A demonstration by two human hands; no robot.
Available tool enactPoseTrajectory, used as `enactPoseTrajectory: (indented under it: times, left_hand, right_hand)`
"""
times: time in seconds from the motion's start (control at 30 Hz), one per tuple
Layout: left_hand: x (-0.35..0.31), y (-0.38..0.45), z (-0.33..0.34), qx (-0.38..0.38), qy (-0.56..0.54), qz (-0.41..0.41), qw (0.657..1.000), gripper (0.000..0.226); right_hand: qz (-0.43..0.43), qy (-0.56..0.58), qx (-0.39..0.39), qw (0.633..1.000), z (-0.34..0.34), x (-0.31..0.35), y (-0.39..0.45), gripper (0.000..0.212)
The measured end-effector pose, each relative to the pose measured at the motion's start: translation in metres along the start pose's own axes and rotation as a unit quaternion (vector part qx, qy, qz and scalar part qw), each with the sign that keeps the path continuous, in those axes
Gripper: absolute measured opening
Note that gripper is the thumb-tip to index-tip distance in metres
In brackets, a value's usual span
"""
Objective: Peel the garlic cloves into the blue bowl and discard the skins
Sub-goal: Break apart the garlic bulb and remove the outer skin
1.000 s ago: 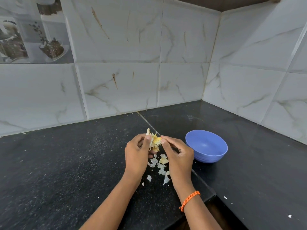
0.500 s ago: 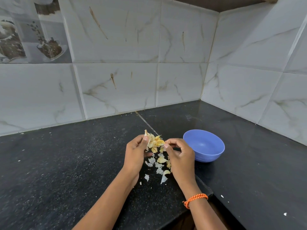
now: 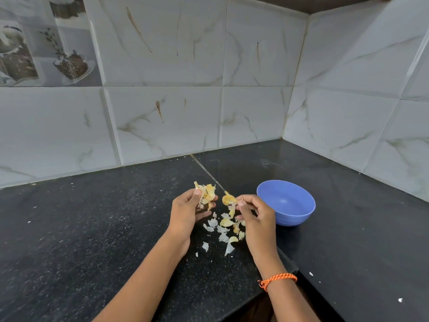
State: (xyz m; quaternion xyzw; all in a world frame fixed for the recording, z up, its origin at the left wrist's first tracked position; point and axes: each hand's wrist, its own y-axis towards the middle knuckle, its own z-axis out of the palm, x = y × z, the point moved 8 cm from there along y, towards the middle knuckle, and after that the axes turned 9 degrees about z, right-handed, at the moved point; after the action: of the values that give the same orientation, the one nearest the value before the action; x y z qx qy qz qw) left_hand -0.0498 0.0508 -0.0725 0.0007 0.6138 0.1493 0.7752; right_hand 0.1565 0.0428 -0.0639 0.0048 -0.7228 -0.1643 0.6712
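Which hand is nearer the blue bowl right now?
The right hand is nearer, just left of the blue bowl in the picture and pinching a torn-off piece. The left hand is farther left, holding the garlic cluster.

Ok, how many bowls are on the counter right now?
1. The blue bowl sits on the black counter, just right of the right hand. Its inside looks empty. Nothing in view could hide another.
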Motion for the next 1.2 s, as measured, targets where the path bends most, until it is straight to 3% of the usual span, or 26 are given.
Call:
enactPoseTrajectory:
  times: [0.1,0.27,0.47,0.53,0.67,0.8,0.9,1.03,1.2]
  left_hand:
    - [-0.007,0.002,-0.006,-0.008,0.059,0.061,0.996,0.026]
    - [-0.014,0.004,-0.009,0.009,0.084,0.095,0.992,0.022]
    - [-0.017,0.01,-0.008,0.033,0.155,0.142,0.977,0.025]
    - [-0.021,0.009,-0.003,0.06,0.198,0.158,0.966,0.028]
    - [-0.027,0.005,0.01,0.116,0.281,0.206,0.93,0.034]
    - [-0.027,0.002,0.019,0.168,0.321,0.232,0.903,0.036]
    - [-0.028,0.002,0.017,0.158,0.302,0.194,0.92,0.055]
    - [-0.026,0.004,0.011,0.12,0.167,0.154,0.966,0.062]
    - [-0.024,0.001,0.017,0.109,0.189,0.167,0.961,0.028]
  right_hand:
    - [-0.05,-0.09,0.015,0.995,0.01,0.008,-0.002,0.019]
    - [-0.101,-0.19,0.038,0.976,0.022,0.014,-0.005,0.021]
    - [-0.126,-0.166,-0.013,0.978,0.014,0.028,-0.008,0.019]
    - [-0.141,-0.179,-0.026,0.973,0.012,0.036,-0.003,0.005]
    - [-0.174,-0.192,0.039,0.965,0.027,0.052,0.004,0.034]
    - [-0.189,-0.206,0.115,0.953,0.041,0.057,0.011,0.02]
    - [-0.188,-0.197,0.087,0.958,0.036,0.056,0.014,0.013]
    - [-0.138,-0.099,0.015,0.985,0.02,0.049,0.014,0.013]
    - [-0.102,-0.029,-0.044,0.993,0.014,0.04,0.006,0.009]
